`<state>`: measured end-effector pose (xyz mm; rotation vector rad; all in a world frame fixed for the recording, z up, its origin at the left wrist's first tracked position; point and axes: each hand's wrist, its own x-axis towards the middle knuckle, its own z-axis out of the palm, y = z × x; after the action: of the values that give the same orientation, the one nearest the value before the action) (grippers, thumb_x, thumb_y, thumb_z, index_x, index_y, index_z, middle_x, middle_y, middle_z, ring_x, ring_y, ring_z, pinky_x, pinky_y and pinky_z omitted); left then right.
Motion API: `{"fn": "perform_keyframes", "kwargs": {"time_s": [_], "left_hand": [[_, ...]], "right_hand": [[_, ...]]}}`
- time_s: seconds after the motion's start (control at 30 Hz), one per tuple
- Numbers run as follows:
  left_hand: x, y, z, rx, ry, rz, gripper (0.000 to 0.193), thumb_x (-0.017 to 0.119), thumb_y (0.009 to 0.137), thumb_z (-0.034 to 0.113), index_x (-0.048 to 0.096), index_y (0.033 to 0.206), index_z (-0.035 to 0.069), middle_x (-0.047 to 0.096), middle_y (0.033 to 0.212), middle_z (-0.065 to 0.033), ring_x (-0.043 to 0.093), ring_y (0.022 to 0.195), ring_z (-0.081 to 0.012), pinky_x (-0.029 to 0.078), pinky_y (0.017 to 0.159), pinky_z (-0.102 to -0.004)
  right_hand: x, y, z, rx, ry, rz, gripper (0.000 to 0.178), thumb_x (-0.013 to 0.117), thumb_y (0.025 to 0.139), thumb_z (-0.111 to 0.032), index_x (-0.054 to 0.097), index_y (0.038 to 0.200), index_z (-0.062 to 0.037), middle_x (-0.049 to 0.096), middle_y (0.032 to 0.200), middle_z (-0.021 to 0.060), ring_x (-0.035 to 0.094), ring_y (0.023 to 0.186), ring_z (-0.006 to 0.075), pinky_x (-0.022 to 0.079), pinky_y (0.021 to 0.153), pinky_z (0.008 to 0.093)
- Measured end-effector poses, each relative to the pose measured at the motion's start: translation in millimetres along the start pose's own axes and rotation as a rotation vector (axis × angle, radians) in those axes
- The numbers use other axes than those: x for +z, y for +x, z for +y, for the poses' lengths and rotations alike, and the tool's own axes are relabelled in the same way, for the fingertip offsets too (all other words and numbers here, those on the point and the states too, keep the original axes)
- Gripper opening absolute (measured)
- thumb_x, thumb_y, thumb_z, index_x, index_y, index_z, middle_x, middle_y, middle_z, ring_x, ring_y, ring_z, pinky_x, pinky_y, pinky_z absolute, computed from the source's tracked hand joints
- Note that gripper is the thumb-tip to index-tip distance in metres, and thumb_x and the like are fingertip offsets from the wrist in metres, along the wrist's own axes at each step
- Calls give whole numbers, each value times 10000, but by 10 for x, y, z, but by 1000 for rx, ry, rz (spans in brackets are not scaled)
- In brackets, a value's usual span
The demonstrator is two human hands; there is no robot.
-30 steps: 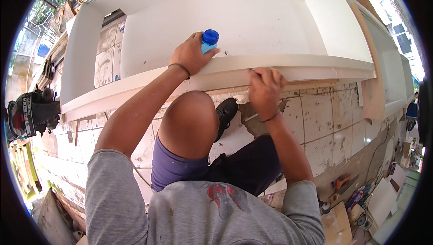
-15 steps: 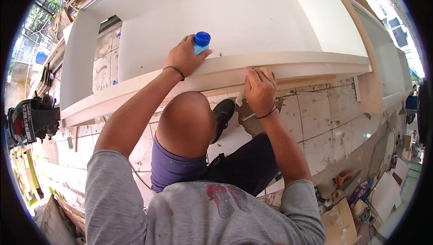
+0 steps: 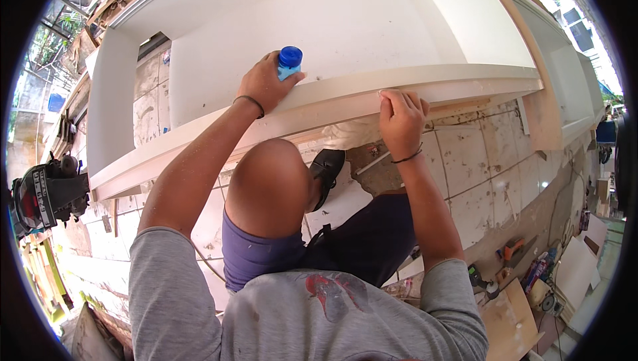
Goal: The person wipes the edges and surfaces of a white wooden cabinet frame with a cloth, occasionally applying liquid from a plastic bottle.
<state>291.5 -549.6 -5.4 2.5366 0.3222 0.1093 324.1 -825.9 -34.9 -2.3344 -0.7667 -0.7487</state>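
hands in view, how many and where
2: the left hand holds a blue-capped bottle by the pale front rail; the right hand is at the same rail, farther right. No others show.

Pale, stained tiles with dark joints make up the floor (image 3: pixel 465 162). A white open cabinet (image 3: pixel 319 32) spans the far side; on the near right lie an orange-handled saw (image 3: pixel 514 251) and a tan board (image 3: pixel 510 321).

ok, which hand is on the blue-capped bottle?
The left hand: its fingers curve around the bottle by the pale rail. The right hand is farther right along the rail, apart from it.
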Motion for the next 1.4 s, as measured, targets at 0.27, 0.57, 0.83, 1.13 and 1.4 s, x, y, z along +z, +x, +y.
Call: {"fn": "perform_keyframes", "kwargs": {"time_s": [0.27,0.57,0.83,1.13,1.4], "left_hand": [[-89,22,-247,-163,-287,-49,571,771,761,409,579,1140,26,669,1086,-183,639,1031,-314,492,900,-393],[-34,88,-214,-64,-315,-191,551,821,733,329,558,1106,21,673,997,-145,646,919,-250,508,841,-370],[470,576,234,227,-404,-214,503,810,765,281,531,1084,10,666,933,-140,644,864,-252,516,792,-362],[459,526,306,240,-415,-383,471,802,788,235,519,1083,0,643,949,-120,618,862,-213,507,804,-348],[438,600,291,245,-435,-422,430,791,807,203,520,1073,2,609,954,-83,582,869,-182,497,812,-334]], "right_hand": [[5,-38,-84,248,280,86,115,685,784,-25,666,896,-47,673,937,101,638,886,305,485,800,418],[-41,-28,-204,379,-148,30,154,749,748,-179,702,884,-123,626,928,40,586,940,279,469,799,424],[167,2,-698,539,-167,148,85,732,744,-135,682,813,-130,579,823,34,577,811,241,416,734,411],[180,-17,-654,616,-220,250,82,719,720,-139,642,734,-165,569,829,5,576,887,207,388,812,423],[322,-41,-1115,591,-157,254,83,712,762,-125,663,821,-153,635,886,-32,592,941,205,342,853,437]]}}
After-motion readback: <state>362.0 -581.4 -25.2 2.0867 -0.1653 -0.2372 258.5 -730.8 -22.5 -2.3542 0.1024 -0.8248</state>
